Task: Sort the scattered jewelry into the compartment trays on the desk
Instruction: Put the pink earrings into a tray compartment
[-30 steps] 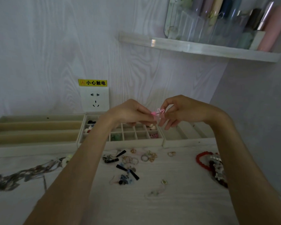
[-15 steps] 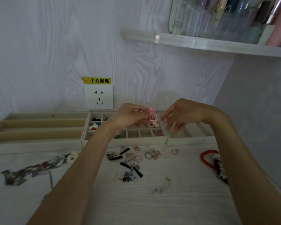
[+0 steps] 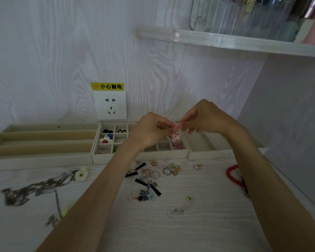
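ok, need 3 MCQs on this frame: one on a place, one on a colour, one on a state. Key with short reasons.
1. Where does the red bead bracelet lie?
A. in the long-slot tray
B. on the desk, right side
C. on the shelf

2. What colour is the small flower-shaped earring held between both hands?
A. pink
B. green
C. black

3. What is the left hand doing?
A. lying flat on the desk
B. pinching the earring
C. gripping the silver chain

Key: 1 B, the bracelet sits on the white desktop by the right forearm. 2 A, the earring shows pink against the beige grid tray. 3 B, the left hand's fingertips meet those of the right hand on the earring, above the grid tray.
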`<action>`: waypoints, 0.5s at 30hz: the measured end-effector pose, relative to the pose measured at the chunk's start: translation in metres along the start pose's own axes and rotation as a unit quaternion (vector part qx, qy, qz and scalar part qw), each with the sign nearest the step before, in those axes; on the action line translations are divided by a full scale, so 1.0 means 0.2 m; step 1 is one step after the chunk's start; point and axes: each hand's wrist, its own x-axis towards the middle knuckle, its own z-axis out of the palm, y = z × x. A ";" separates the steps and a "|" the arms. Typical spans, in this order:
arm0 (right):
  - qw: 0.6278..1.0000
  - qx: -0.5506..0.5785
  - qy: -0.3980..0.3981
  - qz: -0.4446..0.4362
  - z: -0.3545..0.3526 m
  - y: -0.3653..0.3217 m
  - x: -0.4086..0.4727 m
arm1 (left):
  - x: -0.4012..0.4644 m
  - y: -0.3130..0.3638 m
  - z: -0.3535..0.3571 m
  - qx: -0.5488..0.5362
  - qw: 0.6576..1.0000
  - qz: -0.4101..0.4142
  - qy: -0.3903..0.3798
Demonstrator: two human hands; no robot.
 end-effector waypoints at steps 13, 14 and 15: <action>0.989 -0.089 -0.094 0.074 0.02 0.04 0.02 | 0.00 -0.06 0.05 0.097 0.993 0.004 -0.063; 0.988 -0.093 -0.099 0.077 0.02 0.04 0.02 | 0.00 -0.06 0.05 0.103 0.992 0.007 -0.067; 0.987 -0.096 -0.102 0.080 0.02 0.04 0.02 | 0.00 -0.07 0.05 0.108 0.992 0.008 -0.070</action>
